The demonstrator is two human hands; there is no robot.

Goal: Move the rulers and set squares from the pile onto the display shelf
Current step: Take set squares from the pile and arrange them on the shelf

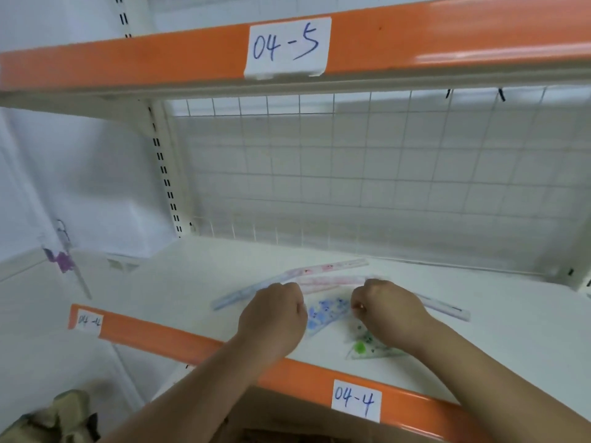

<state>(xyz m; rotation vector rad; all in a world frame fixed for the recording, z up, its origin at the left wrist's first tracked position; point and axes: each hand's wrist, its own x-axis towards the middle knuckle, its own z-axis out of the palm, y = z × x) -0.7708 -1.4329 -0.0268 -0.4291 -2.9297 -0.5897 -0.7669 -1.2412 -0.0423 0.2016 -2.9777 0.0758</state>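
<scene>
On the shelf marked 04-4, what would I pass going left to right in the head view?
Pale blue ruler → left hand → blue-patterned set square → right hand → lilac ruler. The pink rulers and green-spotted set square overlap the hands, so they are left out.

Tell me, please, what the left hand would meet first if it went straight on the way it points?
Probably the blue-and-pink ruler, lying just beyond the knuckles of the left hand, though depth is unclear.
</scene>
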